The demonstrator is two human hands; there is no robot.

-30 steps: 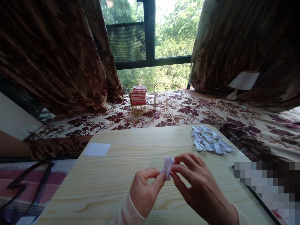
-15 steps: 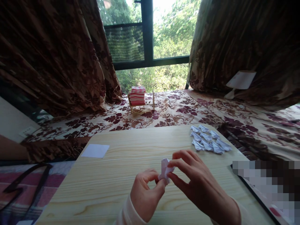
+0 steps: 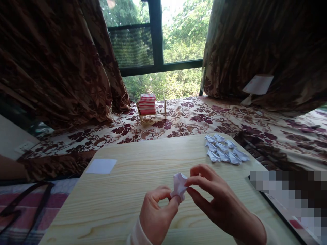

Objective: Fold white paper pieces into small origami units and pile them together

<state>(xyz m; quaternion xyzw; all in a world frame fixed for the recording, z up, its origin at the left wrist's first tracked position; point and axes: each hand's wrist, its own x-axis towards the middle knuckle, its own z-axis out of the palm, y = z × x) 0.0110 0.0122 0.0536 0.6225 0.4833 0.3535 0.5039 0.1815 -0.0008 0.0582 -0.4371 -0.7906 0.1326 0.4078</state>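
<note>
Above the middle of the wooden table, a small piece of folded white paper [image 3: 179, 184] is held up between both hands. My left hand [image 3: 158, 211] pinches its lower edge between thumb and finger. At the paper's right edge, the fingertips of my right hand [image 3: 212, 193] are close together in a pinch, the index finger touching it. How firmly the right hand grips is hard to see. Farther back on the right lies a group of several small folded white paper pieces [image 3: 222, 148]. To the left rests a flat white paper sheet [image 3: 101, 166].
The light wooden table [image 3: 122, 194] has a dark-edged flat object [image 3: 283, 211], partly blurred out, at its right. Behind are a toy-sized rack with folded red-and-white cloth [image 3: 147, 104], a small white lamp [image 3: 258, 85], curtains [image 3: 63, 61] and a window.
The folded paper shows a broader face now. My right thumb has drawn slightly off it, while my left hand keeps its pinch. The whole view has shifted a little.
</note>
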